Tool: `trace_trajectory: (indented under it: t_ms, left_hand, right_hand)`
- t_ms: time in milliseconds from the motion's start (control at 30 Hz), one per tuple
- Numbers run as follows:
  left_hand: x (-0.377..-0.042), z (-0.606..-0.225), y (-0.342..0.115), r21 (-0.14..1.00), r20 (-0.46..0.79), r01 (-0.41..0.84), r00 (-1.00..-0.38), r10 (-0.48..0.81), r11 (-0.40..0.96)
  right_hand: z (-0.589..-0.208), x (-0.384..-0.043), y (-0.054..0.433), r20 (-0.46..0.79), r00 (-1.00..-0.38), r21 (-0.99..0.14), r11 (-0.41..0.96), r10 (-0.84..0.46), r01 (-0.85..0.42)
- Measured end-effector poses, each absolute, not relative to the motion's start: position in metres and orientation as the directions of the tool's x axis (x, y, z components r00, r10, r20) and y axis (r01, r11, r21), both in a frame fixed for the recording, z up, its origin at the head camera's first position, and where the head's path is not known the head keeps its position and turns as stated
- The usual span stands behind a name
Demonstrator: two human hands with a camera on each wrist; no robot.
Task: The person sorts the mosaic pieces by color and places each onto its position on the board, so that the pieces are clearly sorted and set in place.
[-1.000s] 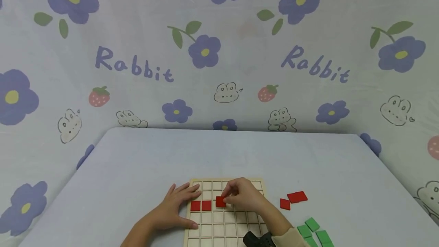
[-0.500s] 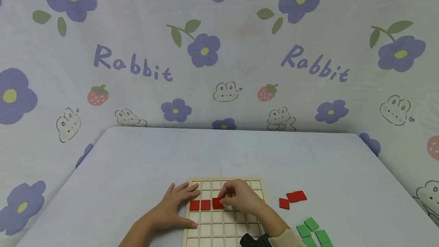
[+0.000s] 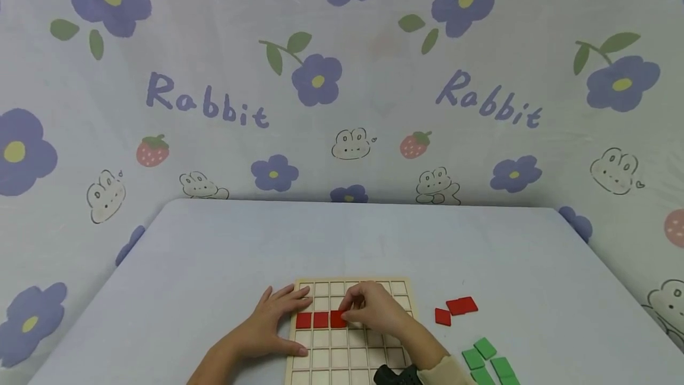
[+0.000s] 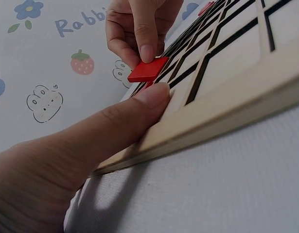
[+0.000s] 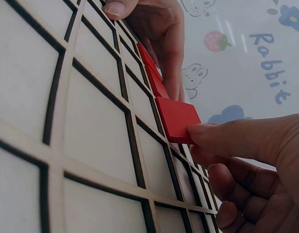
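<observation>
A square red tile (image 5: 177, 120) is pinched between the thumb and forefinger of my right hand (image 3: 379, 311). In the right wrist view it tilts over a cell of the wooden grid board (image 3: 330, 340), its far edge right at the cell's frame. Two red tiles (image 3: 312, 320) lie in the same row, to its left. My left hand (image 3: 264, 328) rests with spread fingers on the board's left edge. In the left wrist view its thumb (image 4: 151, 97) lies over the board's rim. The right hand hides several cells from the head camera.
On the white table (image 3: 369, 242), loose red tiles (image 3: 443, 316) lie to the right of the board. Nearer the front, several green tiles (image 3: 485, 348) are scattered. A printed cloth (image 3: 342, 106) with flowers and rabbits hangs behind.
My right hand has moved slightly left and brought the red tile down beside the two placed ones. The left hand has stayed on the board's edge.
</observation>
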State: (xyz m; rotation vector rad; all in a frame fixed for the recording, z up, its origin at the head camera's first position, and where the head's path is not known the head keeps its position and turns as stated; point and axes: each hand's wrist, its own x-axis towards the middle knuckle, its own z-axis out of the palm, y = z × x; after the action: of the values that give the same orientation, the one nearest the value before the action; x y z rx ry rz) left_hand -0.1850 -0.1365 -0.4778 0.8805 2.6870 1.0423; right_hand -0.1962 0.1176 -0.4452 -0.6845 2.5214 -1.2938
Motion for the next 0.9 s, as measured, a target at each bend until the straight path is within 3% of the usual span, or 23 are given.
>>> trace_trajectory:
  t_ms: [900]
  left_hand:
    - [-0.1831, -0.4785, -0.1336, 0.666, 0.075, 0.46, -0.825, 0.561, 0.587]
  right_hand:
    - [-0.4499, -0.1963, 0.1209, -0.004, -0.848, -0.806, 0.503, -0.53, -0.311]
